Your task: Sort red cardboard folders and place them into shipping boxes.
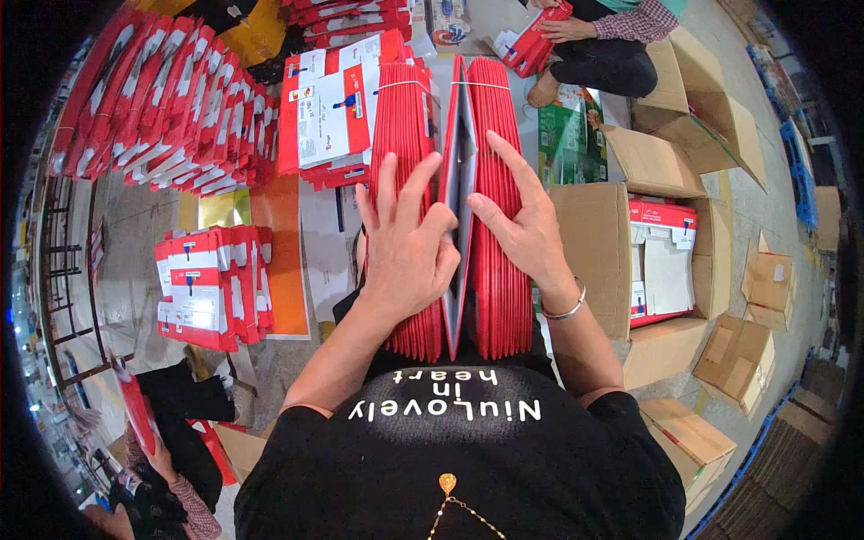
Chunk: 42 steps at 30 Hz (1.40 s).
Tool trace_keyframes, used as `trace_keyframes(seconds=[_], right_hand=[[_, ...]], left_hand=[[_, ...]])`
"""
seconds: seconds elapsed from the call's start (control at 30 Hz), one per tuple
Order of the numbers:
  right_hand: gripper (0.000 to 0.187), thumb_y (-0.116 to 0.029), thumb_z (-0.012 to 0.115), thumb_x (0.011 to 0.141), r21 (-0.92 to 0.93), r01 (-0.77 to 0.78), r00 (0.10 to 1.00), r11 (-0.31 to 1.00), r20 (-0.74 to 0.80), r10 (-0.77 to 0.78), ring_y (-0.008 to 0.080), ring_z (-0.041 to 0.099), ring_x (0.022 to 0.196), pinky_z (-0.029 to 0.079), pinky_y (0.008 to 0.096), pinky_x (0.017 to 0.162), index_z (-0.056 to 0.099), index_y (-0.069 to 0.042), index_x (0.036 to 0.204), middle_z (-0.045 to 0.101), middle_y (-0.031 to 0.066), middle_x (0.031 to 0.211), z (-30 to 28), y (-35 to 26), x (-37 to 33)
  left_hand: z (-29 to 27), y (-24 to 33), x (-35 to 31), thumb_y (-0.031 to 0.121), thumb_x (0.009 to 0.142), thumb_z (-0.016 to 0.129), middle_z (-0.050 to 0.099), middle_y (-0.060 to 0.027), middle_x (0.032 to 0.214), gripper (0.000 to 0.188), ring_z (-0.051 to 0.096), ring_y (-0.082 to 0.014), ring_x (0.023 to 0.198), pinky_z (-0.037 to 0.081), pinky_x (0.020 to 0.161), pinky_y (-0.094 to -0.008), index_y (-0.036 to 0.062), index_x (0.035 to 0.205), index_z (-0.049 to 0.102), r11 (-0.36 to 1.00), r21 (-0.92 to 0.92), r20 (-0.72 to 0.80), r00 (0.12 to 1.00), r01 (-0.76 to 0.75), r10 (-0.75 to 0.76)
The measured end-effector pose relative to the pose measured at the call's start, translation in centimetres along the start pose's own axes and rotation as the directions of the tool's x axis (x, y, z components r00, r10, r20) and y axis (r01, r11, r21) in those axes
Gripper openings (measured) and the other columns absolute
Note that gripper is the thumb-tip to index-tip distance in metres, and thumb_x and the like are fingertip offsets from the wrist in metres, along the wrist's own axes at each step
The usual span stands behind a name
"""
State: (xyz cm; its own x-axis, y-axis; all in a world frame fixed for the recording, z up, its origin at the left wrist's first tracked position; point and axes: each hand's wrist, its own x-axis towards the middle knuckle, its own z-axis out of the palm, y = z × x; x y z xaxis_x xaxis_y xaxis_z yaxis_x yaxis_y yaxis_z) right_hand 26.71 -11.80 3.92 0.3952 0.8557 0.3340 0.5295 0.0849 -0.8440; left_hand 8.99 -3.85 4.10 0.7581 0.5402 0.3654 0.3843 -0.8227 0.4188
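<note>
A thick block of red flat cardboard sleeves (405,117) stands on edge before my body, parted by a gap into two halves. A thin band (490,85) crosses the top of the block. In the gap leans one sleeve (457,135) with a pale inner face. My left hand (405,229) lies over the left half, three fingers spread, its index finger bent beside the gap. Against the right half rests my right hand (526,225), index finger stretched along the edges and thumb near the gap. The left hand's thumb is partly hidden.
Piles of red and white sleeves stand at far left (171,108), left (216,288) and behind the block (328,112). An open carton (585,261) at right holds more. A co-worker's hand (567,30) is at the far right, another's (160,459) at near left.
</note>
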Motion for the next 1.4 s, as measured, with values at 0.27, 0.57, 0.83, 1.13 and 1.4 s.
trace_keyframes(seconds=[0.27, 0.57, 0.83, 1.13, 1.4], right_hand=[[0.056, -0.02, 0.066, 0.098, 0.035, 0.002, 1.0, 0.999, -0.019, -0.001, 0.0311, 0.058, 0.125, 0.043, 0.0403, 0.108, 0.049, -0.01, 0.15, 0.06, 0.0188, 0.137, 0.1, 0.7, 0.1], [0.073, -0.022, 0.078, 0.086, -0.015, -0.041, 0.995, 0.999, 0.085, 0.042, 0.0328, 0.059, 0.119, 0.045, 0.0409, 0.106, 0.047, -0.012, 0.152, 0.06, 0.0197, 0.132, -0.1, -0.7, 0.2], [0.068, -0.007, 0.068, 0.084, 0.0, 0.02, 0.999, 1.0, 0.04, -0.02, 0.0319, 0.062, 0.124, 0.046, 0.039, 0.107, 0.047, -0.008, 0.149, 0.061, 0.0208, 0.138, -1.0, 0.1, 0.7], [0.069, -0.017, 0.078, 0.087, 0.264, -0.128, 0.986, 0.956, 0.137, 0.094, 0.0227, 0.059, 0.127, 0.046, 0.0374, 0.108, 0.05, -0.007, 0.149, 0.058, 0.015, 0.144, -1.4, 0.8, 0.5], [0.065, -0.013, 0.074, 0.089, 0.247, -0.092, 0.983, 0.965, 0.179, 0.048, 0.0234, 0.054, 0.132, 0.042, 0.0377, 0.111, 0.05, -0.006, 0.149, 0.057, 0.0158, 0.145, -0.4, 0.6, 0.8]], left_hand=[[-0.7, 1.2, 0.6, 0.018, 0.076, 0.069, 0.036, -0.0186, 0.156, 0.021, 0.015, -0.0493, 0.151, 0.012, 0.109, -0.08, 0.0078, 0.088, 0.056, 0.988, -0.105, 0.005, 0.993, 0.116, -0.116], [-0.8, 0.6, 0.6, 0.012, 0.073, 0.072, 0.033, -0.0155, 0.155, 0.056, 0.02, -0.0473, 0.149, 0.022, 0.111, -0.0695, 0.0145, 0.127, 0.057, 0.985, -0.164, -0.003, 0.998, 0.057, -0.058], [-1.3, -0.5, 0.4, 0.01, 0.071, 0.069, 0.033, -0.0153, 0.156, 0.053, 0.019, -0.0496, 0.147, 0.025, 0.108, -0.0715, 0.0186, 0.123, 0.063, 0.991, -0.115, 0.04, 0.997, 0.072, -0.068], [-1.4, -1.2, 0.1, 0.014, 0.073, 0.069, 0.035, -0.0202, 0.155, 0.022, 0.012, -0.0548, 0.148, 0.021, 0.105, -0.0788, 0.0125, 0.093, 0.06, 0.997, -0.07, 0.106, 0.994, 0.018, -0.011], [-0.4, 0.0, 0.1, 0.041, 0.083, 0.073, 0.03, -0.0253, 0.158, 0.039, 0.007, -0.0554, 0.15, 0.015, 0.105, -0.0804, 0.0065, 0.092, 0.056, 0.992, -0.084, 0.058, 0.994, 0.095, -0.09]])
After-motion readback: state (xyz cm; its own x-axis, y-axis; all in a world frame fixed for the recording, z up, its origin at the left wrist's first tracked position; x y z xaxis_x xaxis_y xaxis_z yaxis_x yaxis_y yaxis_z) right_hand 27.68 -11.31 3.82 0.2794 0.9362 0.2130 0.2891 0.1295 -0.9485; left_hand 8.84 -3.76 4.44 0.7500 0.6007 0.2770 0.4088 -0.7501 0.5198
